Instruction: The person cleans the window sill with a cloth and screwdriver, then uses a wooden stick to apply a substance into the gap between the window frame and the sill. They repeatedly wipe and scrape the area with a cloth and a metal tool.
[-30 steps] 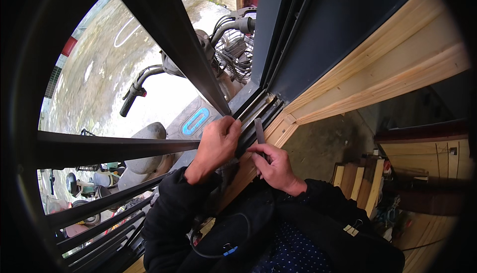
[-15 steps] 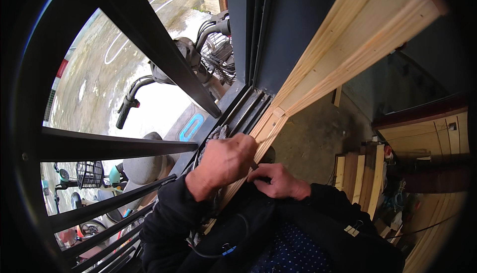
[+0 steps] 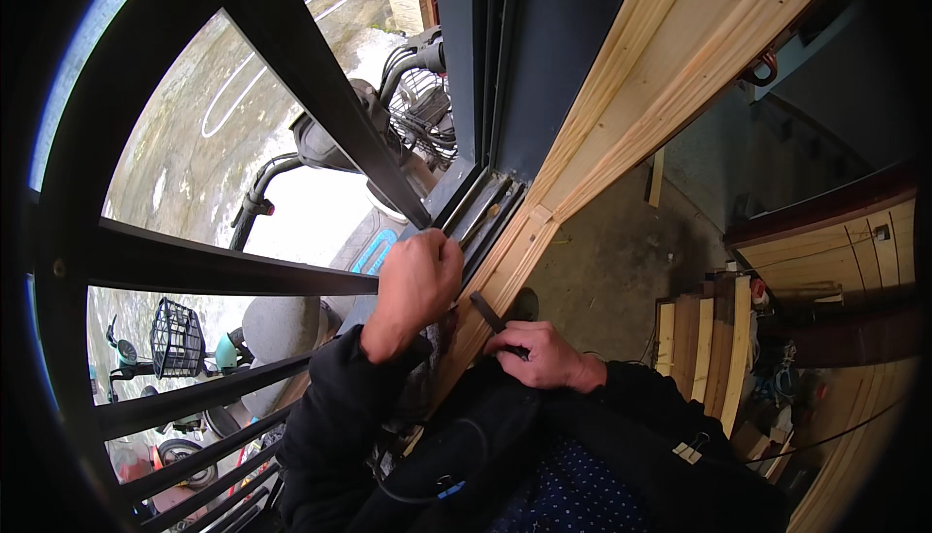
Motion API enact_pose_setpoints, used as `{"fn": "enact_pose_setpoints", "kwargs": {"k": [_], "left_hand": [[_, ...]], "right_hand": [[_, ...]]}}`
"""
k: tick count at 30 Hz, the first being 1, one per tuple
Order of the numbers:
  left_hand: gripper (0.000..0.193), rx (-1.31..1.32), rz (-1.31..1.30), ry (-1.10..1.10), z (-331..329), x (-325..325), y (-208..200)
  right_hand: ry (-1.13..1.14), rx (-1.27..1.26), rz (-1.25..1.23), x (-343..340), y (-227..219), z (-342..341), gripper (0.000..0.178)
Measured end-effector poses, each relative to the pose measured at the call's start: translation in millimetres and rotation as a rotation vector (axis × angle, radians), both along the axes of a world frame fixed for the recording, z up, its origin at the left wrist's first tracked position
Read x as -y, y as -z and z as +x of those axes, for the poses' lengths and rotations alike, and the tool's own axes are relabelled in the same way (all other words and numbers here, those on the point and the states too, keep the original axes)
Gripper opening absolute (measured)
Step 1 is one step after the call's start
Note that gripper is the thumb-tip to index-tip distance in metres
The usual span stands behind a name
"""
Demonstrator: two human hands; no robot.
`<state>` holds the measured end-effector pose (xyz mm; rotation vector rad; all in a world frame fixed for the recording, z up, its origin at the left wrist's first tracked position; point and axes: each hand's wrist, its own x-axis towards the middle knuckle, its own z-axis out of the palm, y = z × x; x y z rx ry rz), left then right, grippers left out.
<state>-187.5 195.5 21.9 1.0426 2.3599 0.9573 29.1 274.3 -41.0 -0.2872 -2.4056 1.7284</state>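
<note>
My left hand (image 3: 417, 281) is closed in a fist above the sill beside the black window bars. Its fingers curl downward, and whatever they hold is hidden. A grey fuzzy cloth (image 3: 417, 387) shows partly under my left sleeve. Across the wooden window frame (image 3: 524, 242), my right hand (image 3: 547, 355) grips a dark, narrow flat tool (image 3: 487, 313); its blunt end points toward the frame's edge, and I cannot tell its exact kind. Between my left hand and the upright dark panel runs the metal sliding track (image 3: 474, 222), with some debris at its far end.
Black bars (image 3: 233, 266) fan out at the left, with an electric scooter (image 3: 340, 135) and bicycles outside. Indoors at the right stand stacked wooden boards (image 3: 704, 349). A binder clip (image 3: 688, 449) hangs on my dark clothing.
My left hand has moved left and slightly up, off the wooden frame's edge. The grey cloth no longer shows above it. More of the dark tool in my right hand is visible.
</note>
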Motion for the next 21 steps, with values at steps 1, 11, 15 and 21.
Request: {"fn": "enact_pose_setpoints", "kwargs": {"k": [1, 11, 15, 21], "left_hand": [[0.031, 0.015, -0.004, -0.005, -1.2, -3.0, -0.3], [0.035, 0.226, -0.035, -0.065, -5.9, -31.7, 2.6], [0.035, 0.283, -0.02, -0.086, -4.2, -37.6, 7.5], [0.036, 0.519, 0.035, -0.12, -6.0, -32.3, 16.4]], "right_hand": [[-0.001, 0.005, -0.003, 0.2, -0.5, 0.4, 0.018], [0.023, -0.032, 0.014, -3.1, 4.9, 2.9, 0.017], [0.033, -0.039, 0.007, -5.4, 4.6, 3.9, 0.016], [0.027, -0.016, 0.035, -7.7, 2.0, 3.6, 0.015]]}}
